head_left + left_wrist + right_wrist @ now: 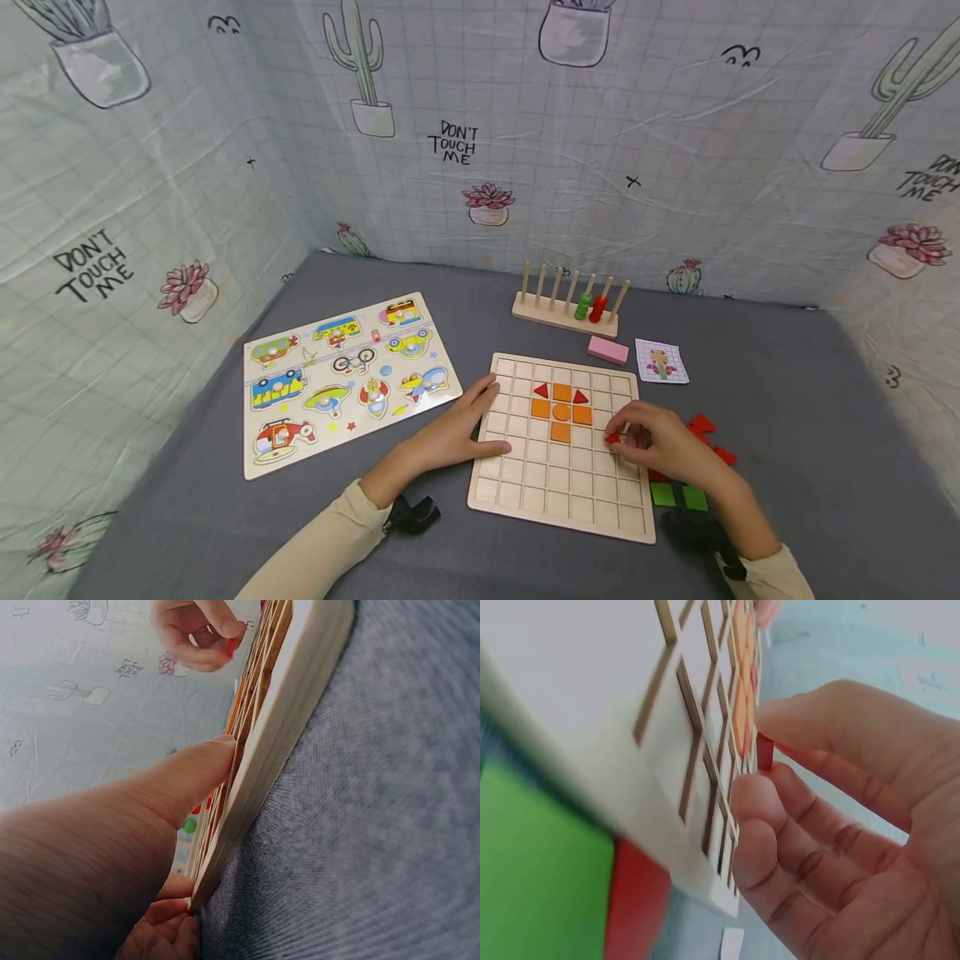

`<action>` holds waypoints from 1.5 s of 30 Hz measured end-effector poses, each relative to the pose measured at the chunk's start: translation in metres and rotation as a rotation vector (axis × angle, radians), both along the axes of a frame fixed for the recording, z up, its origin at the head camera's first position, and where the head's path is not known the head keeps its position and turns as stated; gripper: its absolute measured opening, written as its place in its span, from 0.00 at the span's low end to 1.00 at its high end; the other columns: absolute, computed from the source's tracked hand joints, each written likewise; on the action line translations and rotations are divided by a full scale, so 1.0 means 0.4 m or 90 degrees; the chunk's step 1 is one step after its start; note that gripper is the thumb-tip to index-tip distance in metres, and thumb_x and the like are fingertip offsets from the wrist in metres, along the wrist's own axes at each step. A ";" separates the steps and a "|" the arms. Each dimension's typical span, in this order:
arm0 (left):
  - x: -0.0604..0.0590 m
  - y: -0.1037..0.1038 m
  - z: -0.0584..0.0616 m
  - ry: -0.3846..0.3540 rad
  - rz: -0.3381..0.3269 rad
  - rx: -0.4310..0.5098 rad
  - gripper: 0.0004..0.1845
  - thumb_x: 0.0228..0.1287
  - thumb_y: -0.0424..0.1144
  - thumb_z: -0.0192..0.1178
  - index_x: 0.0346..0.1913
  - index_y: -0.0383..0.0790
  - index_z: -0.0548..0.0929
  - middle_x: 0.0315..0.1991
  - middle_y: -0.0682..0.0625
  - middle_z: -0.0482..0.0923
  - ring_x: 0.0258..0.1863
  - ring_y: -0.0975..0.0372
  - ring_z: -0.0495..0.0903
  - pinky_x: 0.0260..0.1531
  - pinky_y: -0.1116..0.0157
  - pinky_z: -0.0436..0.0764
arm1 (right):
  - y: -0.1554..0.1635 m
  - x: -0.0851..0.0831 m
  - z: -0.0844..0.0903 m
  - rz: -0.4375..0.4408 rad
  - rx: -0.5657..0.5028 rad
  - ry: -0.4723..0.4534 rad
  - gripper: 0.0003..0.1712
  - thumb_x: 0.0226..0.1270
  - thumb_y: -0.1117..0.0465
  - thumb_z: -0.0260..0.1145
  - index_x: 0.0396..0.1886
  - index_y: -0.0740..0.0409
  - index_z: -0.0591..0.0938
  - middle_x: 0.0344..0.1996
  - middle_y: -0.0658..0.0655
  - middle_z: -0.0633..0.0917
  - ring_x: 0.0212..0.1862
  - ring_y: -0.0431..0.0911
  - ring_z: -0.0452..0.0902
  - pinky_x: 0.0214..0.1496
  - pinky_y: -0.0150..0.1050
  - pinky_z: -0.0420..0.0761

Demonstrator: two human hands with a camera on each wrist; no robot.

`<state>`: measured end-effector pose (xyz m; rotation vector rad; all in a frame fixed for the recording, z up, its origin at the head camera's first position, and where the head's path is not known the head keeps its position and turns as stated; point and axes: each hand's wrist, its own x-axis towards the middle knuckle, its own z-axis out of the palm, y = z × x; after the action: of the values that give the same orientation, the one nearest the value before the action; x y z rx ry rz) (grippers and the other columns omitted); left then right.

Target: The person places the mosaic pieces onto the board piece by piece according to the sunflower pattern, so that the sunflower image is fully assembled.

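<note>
A wooden grid board [517, 475] lies in front of me with several orange pieces [561, 432] set in a cross around an orange circle [562, 412]. Two red triangles [581, 397] sit at the cross's upper corners. My left hand [457, 425] rests at the board's left edge, its thumb lying over the rim. Over the right part of the board, my right hand [660, 437] pinches a small red triangle [765, 752] between thumb and fingertips. The left wrist view also catches the right hand with the red piece, above the board.
Loose red pieces [725, 455] and green squares [694, 498] lie right of the board. Behind it are a pattern card [662, 362], a pink block [607, 350] and a peg rack [564, 317] with green and red beads. A vehicle puzzle [348, 383] lies at left.
</note>
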<state>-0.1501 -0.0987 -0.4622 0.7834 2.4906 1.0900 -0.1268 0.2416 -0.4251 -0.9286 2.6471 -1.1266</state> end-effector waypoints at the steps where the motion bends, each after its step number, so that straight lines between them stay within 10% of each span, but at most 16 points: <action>1: 0.000 0.000 0.000 0.000 -0.001 -0.001 0.51 0.63 0.54 0.65 0.77 0.35 0.49 0.79 0.45 0.39 0.76 0.53 0.45 0.70 0.52 0.59 | -0.006 -0.003 -0.002 -0.003 0.007 -0.003 0.10 0.58 0.69 0.73 0.38 0.57 0.83 0.33 0.51 0.79 0.28 0.33 0.70 0.28 0.31 0.74; 45: -0.002 -0.002 0.002 0.002 -0.003 0.004 0.51 0.63 0.54 0.65 0.77 0.35 0.49 0.79 0.44 0.39 0.76 0.52 0.45 0.70 0.52 0.59 | -0.090 -0.032 -0.020 -0.002 0.041 -0.035 0.05 0.59 0.64 0.73 0.32 0.56 0.84 0.28 0.45 0.78 0.27 0.35 0.69 0.29 0.30 0.72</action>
<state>-0.1508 -0.0995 -0.4613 0.7926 2.4882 1.0956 -0.1397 0.2057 -0.4332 -0.8693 2.6254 -1.0449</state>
